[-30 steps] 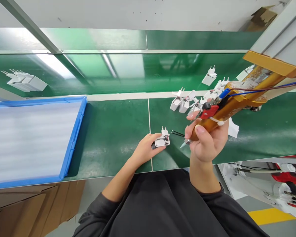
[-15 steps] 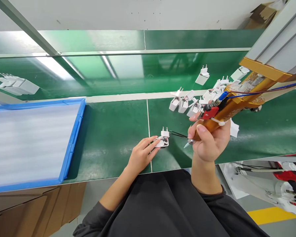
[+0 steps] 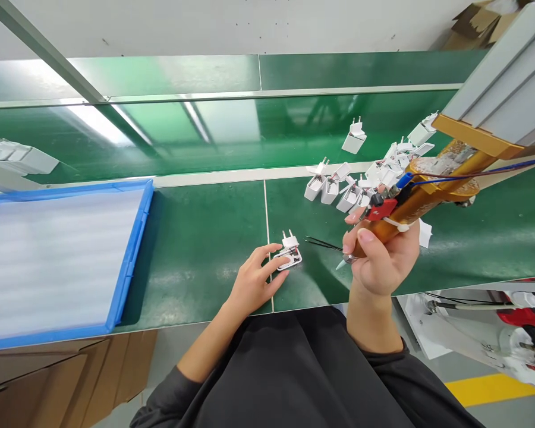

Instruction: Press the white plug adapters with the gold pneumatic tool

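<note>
My left hand (image 3: 255, 279) has its fingers around a white plug charger (image 3: 289, 257) on the green bench. The charger's casing is open, and its two-pin plug part stands up at the far side. My right hand (image 3: 386, 261) is wrapped round a gold glue gun (image 3: 410, 208) with a pale nozzle tip (image 3: 340, 265). Thin black tweezers (image 3: 323, 242) stick out from that same hand toward the charger, apart from it. Beyond the right hand lies a group of white open chargers (image 3: 331, 188), partly hidden by the gun.
A blue tray (image 3: 129, 261) lined with white sheet lies at the left. White chargers (image 3: 35, 159) stand on the ledge behind it. Another charger (image 3: 354, 141) stands at the back right. Blue wiring (image 3: 481, 175) trails from the gun beneath a grey metal beam (image 3: 508, 77).
The charger has shifted slightly left and turned under my left hand, whose fingers have spread a little. My right hand, with gun and tweezers, has moved slightly right and nearer me.
</note>
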A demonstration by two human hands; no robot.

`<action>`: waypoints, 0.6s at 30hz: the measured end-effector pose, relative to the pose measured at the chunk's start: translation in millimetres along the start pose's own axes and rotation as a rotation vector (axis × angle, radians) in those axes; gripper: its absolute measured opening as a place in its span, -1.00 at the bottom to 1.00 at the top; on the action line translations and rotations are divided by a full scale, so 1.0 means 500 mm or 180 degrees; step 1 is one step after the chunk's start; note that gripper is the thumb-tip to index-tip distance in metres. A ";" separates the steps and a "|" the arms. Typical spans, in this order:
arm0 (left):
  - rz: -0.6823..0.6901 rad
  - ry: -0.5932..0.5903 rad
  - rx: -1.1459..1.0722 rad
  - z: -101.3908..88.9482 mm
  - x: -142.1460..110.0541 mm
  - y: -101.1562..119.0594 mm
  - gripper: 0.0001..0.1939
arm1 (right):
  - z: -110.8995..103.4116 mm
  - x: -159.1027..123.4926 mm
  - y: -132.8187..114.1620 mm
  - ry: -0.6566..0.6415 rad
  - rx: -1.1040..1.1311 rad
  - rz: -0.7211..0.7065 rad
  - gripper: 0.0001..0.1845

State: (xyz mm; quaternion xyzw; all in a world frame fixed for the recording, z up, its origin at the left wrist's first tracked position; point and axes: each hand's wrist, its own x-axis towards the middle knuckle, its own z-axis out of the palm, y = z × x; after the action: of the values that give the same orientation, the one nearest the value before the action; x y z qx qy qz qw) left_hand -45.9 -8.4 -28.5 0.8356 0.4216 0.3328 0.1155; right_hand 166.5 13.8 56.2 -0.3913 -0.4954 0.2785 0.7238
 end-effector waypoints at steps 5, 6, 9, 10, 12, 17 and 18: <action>-0.0962 -0.0183 -0.0782 0.025 0.015 0.006 -0.49 | -0.004 0.005 -0.002 0.0029 0.0000 0.0000 -0.69; -0.1165 -0.0308 -0.0834 0.027 0.024 0.009 -0.47 | -0.004 0.006 -0.004 0.0029 0.0001 0.0011 -0.67; -0.1622 -0.0792 -0.0936 0.020 0.053 0.020 -0.62 | -0.003 0.008 -0.007 0.0105 -0.0017 -0.0003 -0.75; -0.1748 -0.0919 -0.1017 0.014 0.061 0.024 -0.67 | -0.002 0.009 -0.008 0.0154 -0.0036 -0.0019 -0.79; -0.1947 -0.1070 -0.1218 0.000 0.071 0.034 -0.68 | 0.000 0.012 -0.008 0.0254 -0.0081 -0.0051 -0.81; -0.2231 -0.1119 -0.1494 -0.028 0.073 0.047 -0.69 | 0.001 0.019 -0.007 0.0392 -0.0243 -0.0058 -0.74; -0.2257 -0.1107 -0.1490 -0.030 0.072 0.046 -0.69 | 0.001 0.020 -0.007 0.0405 -0.0258 -0.0064 -0.73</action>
State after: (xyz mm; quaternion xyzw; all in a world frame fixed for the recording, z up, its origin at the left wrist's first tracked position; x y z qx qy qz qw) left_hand -26.1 4.2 9.9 0.6346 0.5693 0.2139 0.4769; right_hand 169.8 19.8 64.1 -0.4322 -0.4631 0.2255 0.7402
